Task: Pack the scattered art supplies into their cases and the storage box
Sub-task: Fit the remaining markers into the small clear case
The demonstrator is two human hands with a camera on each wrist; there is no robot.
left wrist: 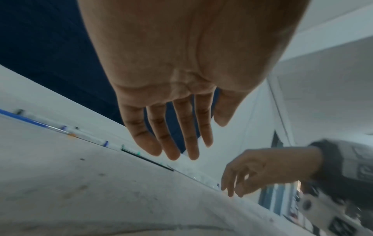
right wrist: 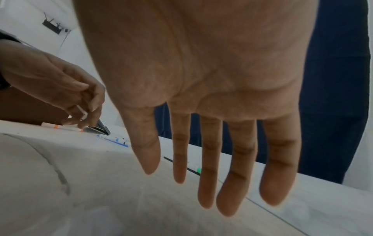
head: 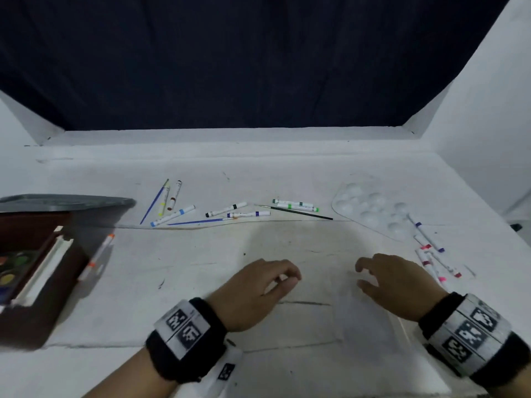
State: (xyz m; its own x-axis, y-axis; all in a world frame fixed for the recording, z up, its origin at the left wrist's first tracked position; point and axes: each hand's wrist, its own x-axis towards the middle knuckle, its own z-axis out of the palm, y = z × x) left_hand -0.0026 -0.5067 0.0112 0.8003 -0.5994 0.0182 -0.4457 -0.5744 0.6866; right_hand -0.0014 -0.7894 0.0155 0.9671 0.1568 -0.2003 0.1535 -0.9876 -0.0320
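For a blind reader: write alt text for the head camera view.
Two empty hands, left and right, hover over a white table strewn with markers and paintbrushes. A clear paint palette lies far right; a brown storage box with a watercolor set sits left.

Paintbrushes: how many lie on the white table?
3. One blue-handled paintbrush slants leftmost; a second blue-handled paintbrush lies level beside it; a thin black paintbrush, left of the clear plastic palette. The brown box may hide more.
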